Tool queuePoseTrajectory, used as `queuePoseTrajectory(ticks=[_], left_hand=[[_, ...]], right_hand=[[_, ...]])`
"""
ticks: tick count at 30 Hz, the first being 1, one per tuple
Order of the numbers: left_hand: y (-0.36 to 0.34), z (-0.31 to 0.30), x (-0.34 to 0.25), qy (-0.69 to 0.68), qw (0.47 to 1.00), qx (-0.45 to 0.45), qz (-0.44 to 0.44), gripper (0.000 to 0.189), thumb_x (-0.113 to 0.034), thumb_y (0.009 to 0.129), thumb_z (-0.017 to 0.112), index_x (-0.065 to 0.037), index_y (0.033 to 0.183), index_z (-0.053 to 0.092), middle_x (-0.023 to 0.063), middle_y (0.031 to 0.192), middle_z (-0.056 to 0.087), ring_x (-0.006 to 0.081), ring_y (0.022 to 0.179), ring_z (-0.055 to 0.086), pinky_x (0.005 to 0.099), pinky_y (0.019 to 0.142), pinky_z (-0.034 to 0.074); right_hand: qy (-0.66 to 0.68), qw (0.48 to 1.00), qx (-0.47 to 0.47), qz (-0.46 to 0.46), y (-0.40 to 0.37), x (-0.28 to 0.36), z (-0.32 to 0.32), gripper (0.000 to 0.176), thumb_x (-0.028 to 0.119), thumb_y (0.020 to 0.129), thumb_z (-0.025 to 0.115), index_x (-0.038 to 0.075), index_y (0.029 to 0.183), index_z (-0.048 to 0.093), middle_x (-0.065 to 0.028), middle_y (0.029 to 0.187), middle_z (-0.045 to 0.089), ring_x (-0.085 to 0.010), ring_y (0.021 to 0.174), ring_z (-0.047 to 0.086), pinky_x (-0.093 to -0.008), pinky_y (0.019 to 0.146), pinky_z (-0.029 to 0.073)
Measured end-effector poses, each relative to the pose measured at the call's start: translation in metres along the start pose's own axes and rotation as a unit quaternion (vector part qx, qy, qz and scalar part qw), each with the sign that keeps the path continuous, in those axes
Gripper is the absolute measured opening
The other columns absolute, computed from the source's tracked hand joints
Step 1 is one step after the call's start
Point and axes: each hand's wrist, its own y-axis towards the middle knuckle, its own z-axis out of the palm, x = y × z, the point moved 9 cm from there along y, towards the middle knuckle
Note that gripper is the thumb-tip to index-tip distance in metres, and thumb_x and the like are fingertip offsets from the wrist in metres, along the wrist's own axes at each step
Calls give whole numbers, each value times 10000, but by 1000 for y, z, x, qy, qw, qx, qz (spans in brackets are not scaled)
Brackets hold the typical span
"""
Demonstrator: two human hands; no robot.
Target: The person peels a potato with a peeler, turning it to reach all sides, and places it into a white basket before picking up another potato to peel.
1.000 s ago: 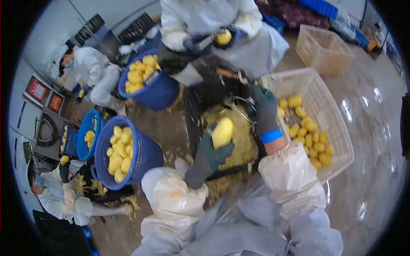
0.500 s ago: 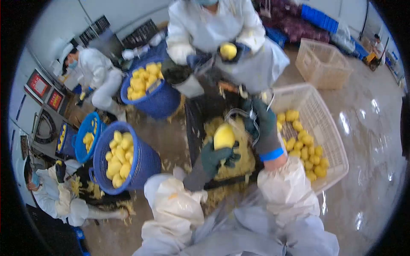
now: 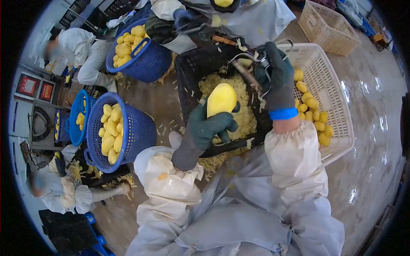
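Note:
In a dark green glove, my left hand (image 3: 209, 123) grips a smooth yellow peeled potato (image 3: 221, 100), which stands up from the fingers. My right hand (image 3: 274, 70), gloved, with a blue band at the wrist, is closed around a metal peeling tool (image 3: 264, 64) up and to the right of the potato. The tool and potato are apart. Below both hands lies a black bin (image 3: 188, 77) holding pale peelings (image 3: 243, 111). At the right, a white crate (image 3: 339, 102) holds several yellow potatoes (image 3: 312, 103).
Blue baskets of peeled potatoes stand left (image 3: 139, 132), far left (image 3: 76, 115) and upper left (image 3: 156, 62). A co-worker's gloved hand (image 3: 188, 21) is across the bin. Two seated people are at the left. Another crate (image 3: 326, 27) stands upper right. Peelings litter the floor.
The view has tipped downward, so surroundings sit higher in the frame. My right hand and the tool have moved up, farther from the potato, which my left hand still holds.

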Motion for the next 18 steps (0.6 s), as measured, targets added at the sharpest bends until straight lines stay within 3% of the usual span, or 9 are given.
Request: queuePoseTrajectory(ticks=[2,3,5,9,11,15,16,17,18], left_hand=[[-1,-8,9,37,999,-19,-18,454,-256,808,669,3,1160,548,127,884,664,120,507,561,218,402,433],[-2,-8,14,22,999,-10,-32,452,-259,809,671,7,1155,550,126,881,666,120,494,556,220,396,425],[-4,5,11,-54,997,7,-48,435,-259,821,668,15,1140,555,115,841,671,128,488,568,222,389,424],[-1,-2,13,-63,997,9,-51,395,-195,840,648,9,1158,533,109,925,651,127,562,593,216,404,466],[0,1,18,-57,996,33,-68,391,-151,849,635,5,1184,506,104,1000,632,125,640,614,215,412,499],[-1,-3,17,83,994,-4,-75,405,-141,837,640,6,1186,497,112,1002,633,135,639,623,224,416,508],[-2,-1,15,69,995,7,-75,403,-145,835,641,7,1180,499,119,993,635,140,640,630,227,418,511],[-3,-1,14,70,995,4,-72,403,-145,835,641,7,1180,499,119,993,635,140,640,630,227,418,511],[-2,2,11,2,998,16,-53,410,-183,846,640,11,1179,500,127,989,637,149,636,634,230,416,511]], right_hand=[[-315,925,152,-149,-22,14,36,200,208,879,631,15,917,667,-41,799,648,-127,712,604,-262,625,471],[-136,983,120,36,-23,-17,31,206,209,879,634,21,953,675,-24,798,639,-110,739,586,-260,666,468],[-147,986,71,22,-7,-30,12,189,212,870,645,30,910,674,-4,768,628,-79,651,548,-238,581,442],[-241,944,33,-223,3,21,3,190,234,867,645,48,842,669,-16,698,620,-55,516,506,-208,443,372],[-38,987,136,80,-19,-8,31,206,241,873,640,37,861,673,-25,705,625,-56,558,534,-216,483,407],[-241,951,114,-159,-10,-13,21,195,198,920,563,18,933,638,-9,674,551,-83,597,518,-192,484,376],[-146,987,-4,-67,14,-27,-8,198,180,945,525,21,953,643,-6,688,558,-82,599,515,-195,485,381],[-214,951,-2,-222,16,6,-7,195,207,936,555,36,935,648,12,695,559,-65,583,496,-187,479,362],[-128,986,9,-108,24,-10,-18,201,227,925,575,41,924,651,20,696,560,-56,571,490,-181,477,351]])
